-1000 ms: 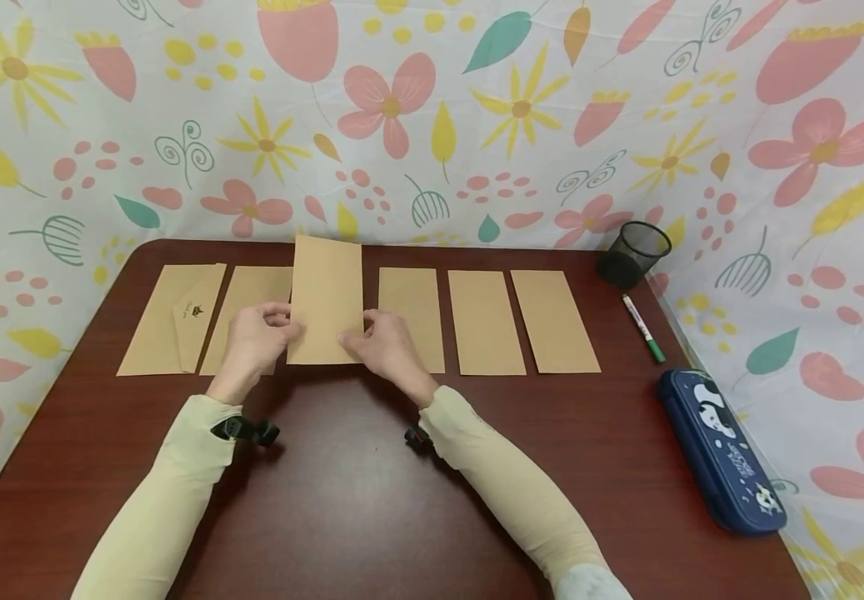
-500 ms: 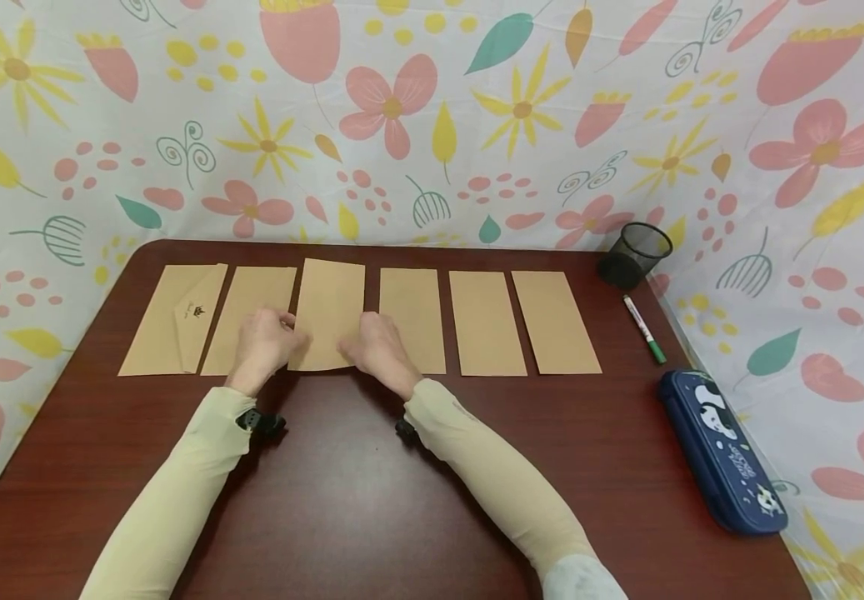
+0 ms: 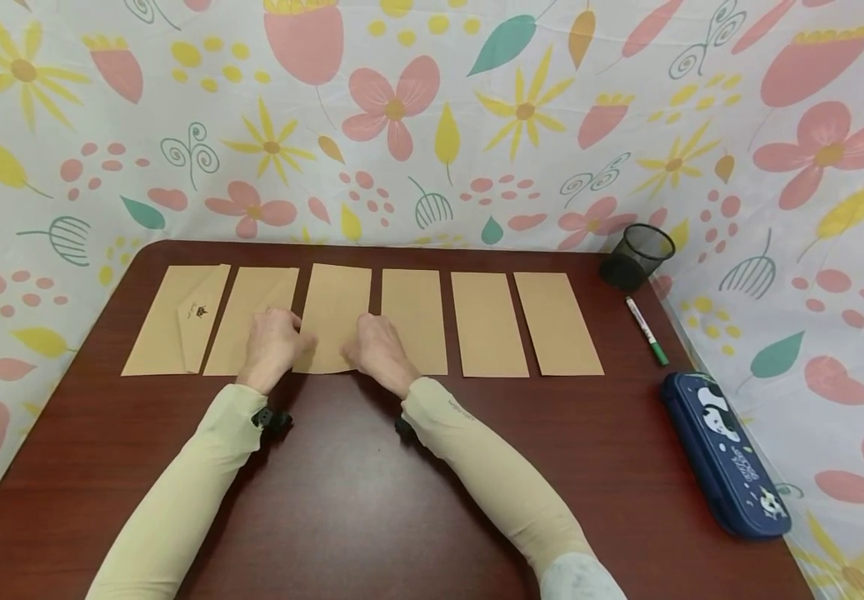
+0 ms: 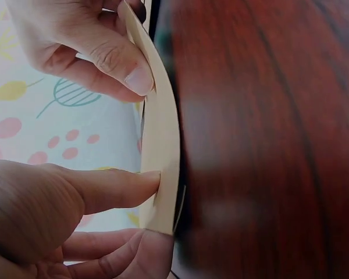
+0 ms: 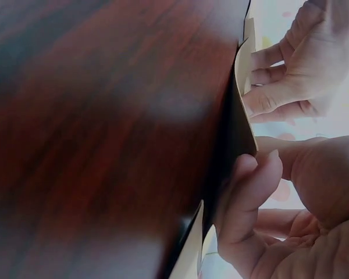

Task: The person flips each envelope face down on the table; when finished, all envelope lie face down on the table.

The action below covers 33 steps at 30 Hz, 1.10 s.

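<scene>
A brown paper envelope (image 3: pixel 337 308), third from the left in a row on the table, lies between both hands. My left hand (image 3: pixel 274 346) pinches its near left corner, thumb on top and fingers beneath, as the left wrist view shows. My right hand (image 3: pixel 379 354) pinches the near right corner the same way. Between the hands the near edge bows, and in the right wrist view the envelope's corner (image 5: pixel 247 131) is raised off the table. The left hand overlaps the second envelope (image 3: pixel 244 308) in the head view; the right overlaps the fourth envelope (image 3: pixel 412 308).
The leftmost envelope (image 3: pixel 154 333) has a slanted flap (image 3: pixel 199 325) with a small crown print. Two more envelopes lie to the right. Beyond them are a black mesh pen cup (image 3: pixel 636 257), a green-and-white marker (image 3: pixel 646 331) and a blue pencil case (image 3: pixel 724 454). A patterned cloth stands behind.
The third envelope has come down from a raised, tilted position to lie nearly level in the row. Both hands have lowered with it, holding its near corners.
</scene>
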Available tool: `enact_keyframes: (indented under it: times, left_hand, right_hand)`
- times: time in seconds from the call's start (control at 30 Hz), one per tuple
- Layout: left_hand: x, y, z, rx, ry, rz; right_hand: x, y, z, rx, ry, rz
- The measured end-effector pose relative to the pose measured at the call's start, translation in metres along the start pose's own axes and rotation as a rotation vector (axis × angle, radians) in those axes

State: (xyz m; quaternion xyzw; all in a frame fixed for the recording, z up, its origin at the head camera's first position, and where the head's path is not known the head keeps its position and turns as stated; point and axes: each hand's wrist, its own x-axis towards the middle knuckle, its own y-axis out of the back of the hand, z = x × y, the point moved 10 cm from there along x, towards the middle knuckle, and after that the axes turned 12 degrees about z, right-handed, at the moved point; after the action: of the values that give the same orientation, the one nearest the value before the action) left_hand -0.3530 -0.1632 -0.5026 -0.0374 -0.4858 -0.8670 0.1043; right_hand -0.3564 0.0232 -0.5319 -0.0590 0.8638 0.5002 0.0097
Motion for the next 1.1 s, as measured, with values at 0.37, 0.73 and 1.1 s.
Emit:
enact_keyframes:
  times: [0.37, 0.73, 1.1]
  left_hand:
    - [0.001, -0.004, 0.002, 0.069, -0.028, -0.013]
    - [0.004, -0.001, 0.004, 0.060, -0.101, 0.010]
    - [-0.010, 0.020, 0.017, -0.003, -0.072, 0.003]
  right_hand:
    - [0.003, 0.000, -0.004, -0.072, 0.060, 0.045]
    - [0.006, -0.001, -0.004, -0.094, 0.084, 0.043]
    - [-0.010, 0.015, -0.015, -0.037, 0.101, 0.066]
